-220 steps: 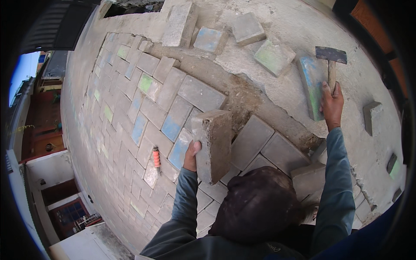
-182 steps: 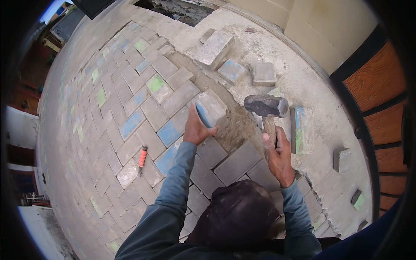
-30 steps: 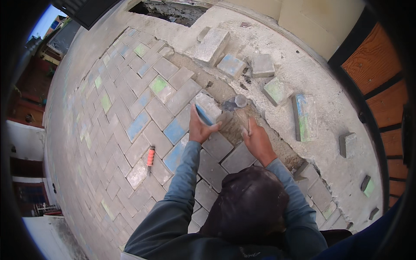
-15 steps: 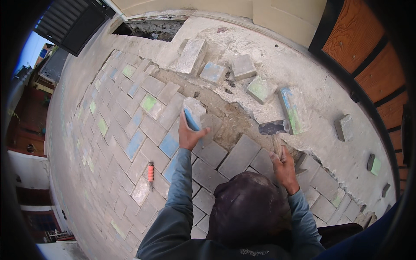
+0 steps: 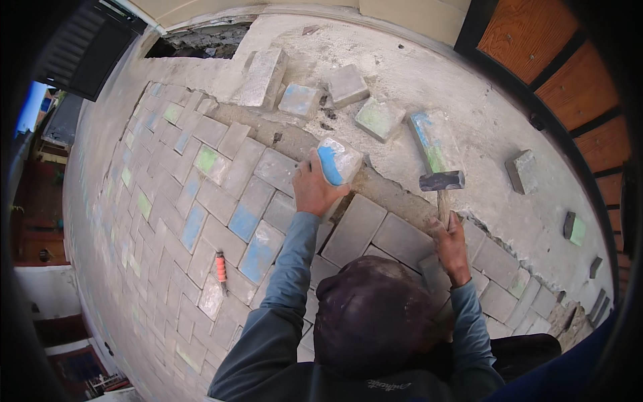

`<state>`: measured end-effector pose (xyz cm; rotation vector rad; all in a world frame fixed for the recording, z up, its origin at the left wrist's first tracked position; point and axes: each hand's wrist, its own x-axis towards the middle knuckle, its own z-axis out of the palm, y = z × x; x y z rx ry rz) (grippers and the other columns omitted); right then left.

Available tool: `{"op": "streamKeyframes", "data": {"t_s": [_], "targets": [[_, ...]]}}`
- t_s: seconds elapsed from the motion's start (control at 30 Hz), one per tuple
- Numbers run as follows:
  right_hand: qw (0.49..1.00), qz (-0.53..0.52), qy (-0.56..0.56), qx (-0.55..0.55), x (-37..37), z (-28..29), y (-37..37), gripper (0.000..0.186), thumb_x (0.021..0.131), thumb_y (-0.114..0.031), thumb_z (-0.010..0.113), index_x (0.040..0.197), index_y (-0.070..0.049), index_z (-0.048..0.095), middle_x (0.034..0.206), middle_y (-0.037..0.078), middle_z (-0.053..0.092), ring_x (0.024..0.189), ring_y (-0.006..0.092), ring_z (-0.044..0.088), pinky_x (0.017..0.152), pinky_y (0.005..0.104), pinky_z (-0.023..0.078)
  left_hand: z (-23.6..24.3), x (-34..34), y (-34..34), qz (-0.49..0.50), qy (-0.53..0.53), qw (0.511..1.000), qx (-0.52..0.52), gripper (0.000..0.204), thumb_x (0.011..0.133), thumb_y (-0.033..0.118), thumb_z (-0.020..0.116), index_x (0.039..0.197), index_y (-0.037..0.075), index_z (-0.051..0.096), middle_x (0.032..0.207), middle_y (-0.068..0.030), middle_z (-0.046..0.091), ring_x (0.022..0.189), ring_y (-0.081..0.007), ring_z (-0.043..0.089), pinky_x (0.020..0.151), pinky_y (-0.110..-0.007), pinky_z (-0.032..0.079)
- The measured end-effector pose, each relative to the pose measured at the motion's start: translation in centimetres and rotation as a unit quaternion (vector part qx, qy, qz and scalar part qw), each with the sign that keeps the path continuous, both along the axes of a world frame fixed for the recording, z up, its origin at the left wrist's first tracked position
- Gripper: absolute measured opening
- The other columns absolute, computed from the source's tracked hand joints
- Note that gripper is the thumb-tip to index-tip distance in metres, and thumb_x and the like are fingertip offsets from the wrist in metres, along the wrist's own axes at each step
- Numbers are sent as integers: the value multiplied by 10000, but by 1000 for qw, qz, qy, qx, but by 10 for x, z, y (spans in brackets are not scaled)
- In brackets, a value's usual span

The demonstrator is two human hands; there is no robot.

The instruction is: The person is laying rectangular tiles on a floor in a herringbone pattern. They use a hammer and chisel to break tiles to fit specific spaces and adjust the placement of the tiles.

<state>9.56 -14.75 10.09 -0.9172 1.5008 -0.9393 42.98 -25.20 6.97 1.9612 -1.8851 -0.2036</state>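
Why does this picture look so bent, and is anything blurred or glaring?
Head view: the fisheye lens bows the black frame around the wooden panels and leaves black corners; also in the head view, daylight looks soft, without strong glare, and the club hammer and held paving block look fairly sharp.

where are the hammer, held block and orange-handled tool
Hammer (image 5: 442, 181), head view, on its dark head
Held block (image 5: 345, 161), head view, on its pale face
Orange-handled tool (image 5: 221, 268), head view, on its handle
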Motion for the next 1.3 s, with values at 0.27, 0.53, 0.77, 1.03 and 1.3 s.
{"op": "streamKeyframes", "data": {"t_s": [0.27,0.53,0.77,1.03,1.3], "targets": [[996,44,72,-6,-5,-20,10,411,1003,-229,637,1282,65,574,1087,133,670,998,195,595,936,341,481,-28,-40,-21,40,-83,982,165,1225,616,553,887,1559,18,316,1302,-300,546,1151,-492,583,975,-560,480],[992,82,96,6,5,-11,1,488,1012,-289,632,1291,103,549,1173,252,666,1083,291,628,980,376,470,-47,-42,-21,56,-113,976,176,1220,625,560,877,1570,44,303,1322,-290,548,1186,-486,570,981,-566,479],[974,125,161,-96,25,14,-31,514,1036,-350,620,1288,87,525,932,277,659,849,329,658,793,423,501,-66,-43,-14,76,-114,980,148,1221,645,594,855,1583,51,294,1465,-259,466,1364,-499,423,1151,-615,283],[942,110,170,-268,78,58,-115,400,1034,-328,623,1191,18,497,728,250,603,673,385,649,608,459,477,-88,-19,3,24,21,999,21,670,1045,420,475,1555,3,355,1553,-234,424,1529,-421,255,1229,-631,115],[834,329,411,-162,68,-39,-152,338,1035,-332,571,1073,-11,472,840,301,678,810,494,672,707,577,514,-98,-37,2,76,-69,994,38,585,1073,332,404,1513,-52,381,1576,-200,418,1534,-383,265,1268,-547,131]]}}
